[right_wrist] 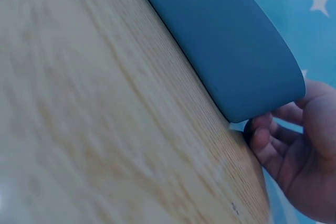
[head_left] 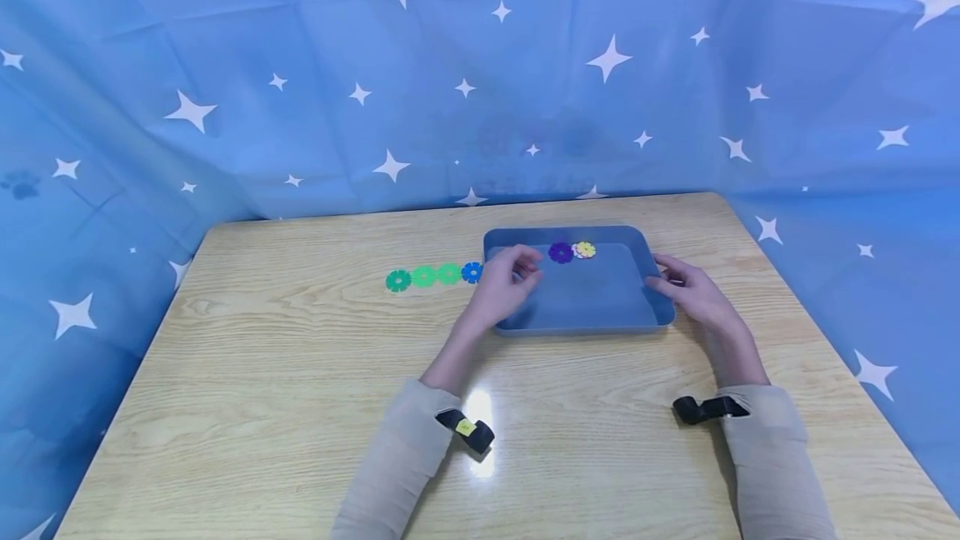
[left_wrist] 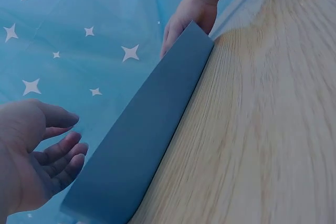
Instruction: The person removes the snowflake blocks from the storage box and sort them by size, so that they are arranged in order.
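Note:
A blue-grey tray (head_left: pixel 592 307) lies on the table. Inside, near its back wall, are a purple snowflake disc (head_left: pixel 560 253) and a yellow snowflake disc (head_left: pixel 587 249), the latter overlapping a pale one. My left hand (head_left: pixel 507 286) hovers over the tray's left end, fingers loosely bent, nothing showing between them. At the right end, my right hand (head_left: pixel 693 290) grips the tray wall, thumb over the rim and fingers outside; the right wrist view shows those fingers (right_wrist: pixel 270 142) by the corner. A blue snowflake disc (head_left: pixel 472 272) lies just left of the tray, partly behind my left hand.
Leftward from the blue disc, several green snowflake discs (head_left: pixel 424 276) continue a row on the wooden table (head_left: pixel 285 390). A blue curtain with white stars (head_left: pixel 315 65) hangs behind the table's back edge and along its sides. Black straps (head_left: pixel 708 410) circle both sleeves.

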The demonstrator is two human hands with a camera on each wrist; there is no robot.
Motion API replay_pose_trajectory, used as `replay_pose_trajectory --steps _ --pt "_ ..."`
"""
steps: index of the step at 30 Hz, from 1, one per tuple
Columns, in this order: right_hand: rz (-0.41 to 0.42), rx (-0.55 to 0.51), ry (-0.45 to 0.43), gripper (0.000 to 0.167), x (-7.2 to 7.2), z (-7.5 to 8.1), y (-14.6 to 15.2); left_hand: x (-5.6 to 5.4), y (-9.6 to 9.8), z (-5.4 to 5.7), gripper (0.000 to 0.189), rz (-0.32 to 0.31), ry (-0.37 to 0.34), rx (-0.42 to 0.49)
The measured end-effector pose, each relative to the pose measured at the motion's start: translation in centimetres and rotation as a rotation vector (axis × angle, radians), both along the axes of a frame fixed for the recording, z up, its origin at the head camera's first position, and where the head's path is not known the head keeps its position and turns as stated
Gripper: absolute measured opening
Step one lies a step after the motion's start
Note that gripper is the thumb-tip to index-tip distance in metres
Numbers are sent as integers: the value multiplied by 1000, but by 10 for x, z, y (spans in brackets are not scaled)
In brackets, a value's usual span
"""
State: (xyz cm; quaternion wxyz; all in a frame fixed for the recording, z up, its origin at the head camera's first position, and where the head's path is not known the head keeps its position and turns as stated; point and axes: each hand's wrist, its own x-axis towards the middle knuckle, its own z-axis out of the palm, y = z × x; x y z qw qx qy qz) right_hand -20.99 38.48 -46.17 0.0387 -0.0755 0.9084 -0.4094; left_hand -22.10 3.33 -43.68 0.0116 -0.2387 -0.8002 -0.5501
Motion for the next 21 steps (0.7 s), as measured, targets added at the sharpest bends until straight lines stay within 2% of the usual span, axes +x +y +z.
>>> replay_pose_trajectory --steps 9,17,21 --pt "-5 -18 11 59 0 -1 0 -14 27 -7 26 30 -52 -113" --pt "-5 -19 -5 60 3 2 -2 -26 42 -9 33 36 -82 -197" --pt "-9 -11 -19 61 1 0 1 -29 49 -11 36 42 -112 -236"
